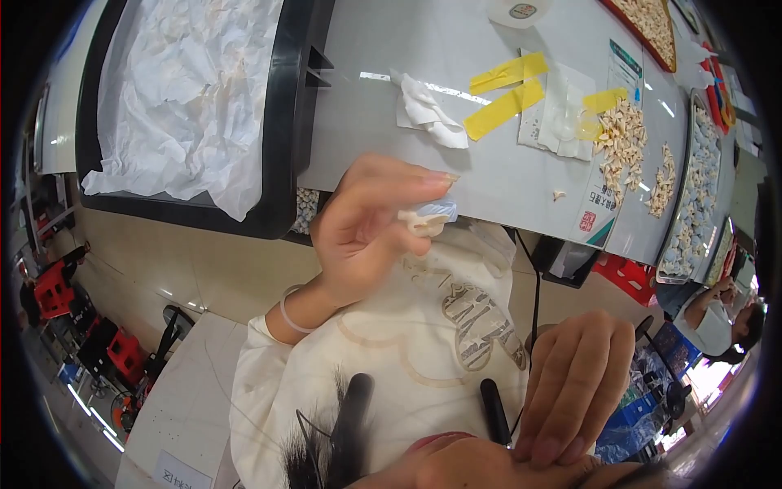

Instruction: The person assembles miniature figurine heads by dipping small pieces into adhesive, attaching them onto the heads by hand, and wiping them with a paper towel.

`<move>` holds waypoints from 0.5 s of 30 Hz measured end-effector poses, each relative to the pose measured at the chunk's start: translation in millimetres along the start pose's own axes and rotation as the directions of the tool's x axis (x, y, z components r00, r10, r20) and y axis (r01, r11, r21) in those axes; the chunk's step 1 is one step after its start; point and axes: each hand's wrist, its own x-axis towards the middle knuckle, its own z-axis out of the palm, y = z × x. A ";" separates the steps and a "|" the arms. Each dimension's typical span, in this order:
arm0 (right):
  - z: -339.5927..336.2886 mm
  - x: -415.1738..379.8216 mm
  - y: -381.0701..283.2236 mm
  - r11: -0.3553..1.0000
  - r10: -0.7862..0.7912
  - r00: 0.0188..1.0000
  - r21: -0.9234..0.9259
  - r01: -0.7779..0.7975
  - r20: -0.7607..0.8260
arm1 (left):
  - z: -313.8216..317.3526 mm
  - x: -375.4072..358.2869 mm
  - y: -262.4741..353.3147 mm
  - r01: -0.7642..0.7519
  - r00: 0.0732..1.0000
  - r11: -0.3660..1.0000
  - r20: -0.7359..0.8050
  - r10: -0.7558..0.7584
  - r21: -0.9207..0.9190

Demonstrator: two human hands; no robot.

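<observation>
Raised over the front edge of the table, my left hand [362, 224] pinches a small cream-coloured piece with a pale blue part [432, 218] between thumb and fingers. A bracelet circles that wrist. My right hand [580, 387] is up by my face, its fingers bent and held together with the tips at my cheek. Nothing shows in those fingers, and the palm side is hidden. Beyond the left hand, a crumpled white tissue [432, 112] lies on the grey tabletop [366, 147]. One loose cream piece [559, 196] is farther right.
A black tray [285, 122] lined with crumpled white paper [187, 90] stands at the left. Yellow tape strips [505, 107] and a pile of cream pieces [621, 147] lie right of centre. A tray of bluish pieces [692, 196] is at far right, near another person [717, 318].
</observation>
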 end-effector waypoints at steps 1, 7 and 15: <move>-0.7 -2.7 1.0 0.996 -0.011 1.000 0.087 0.011 -0.005 | 0.0 -0.4 -0.2 -0.001 1.000 1.000 0.000 0.001 0.003; -8.6 -5.8 -2.1 0.982 -0.055 0.998 0.183 0.051 0.012 | 3.0 1.4 -0.4 0.013 1.000 0.999 0.004 -0.013 -0.032; -6.9 -17.1 -2.1 0.968 -0.098 0.995 0.230 0.097 -0.005 | 10.2 3.5 -4.3 0.002 1.000 0.998 -0.018 0.000 0.065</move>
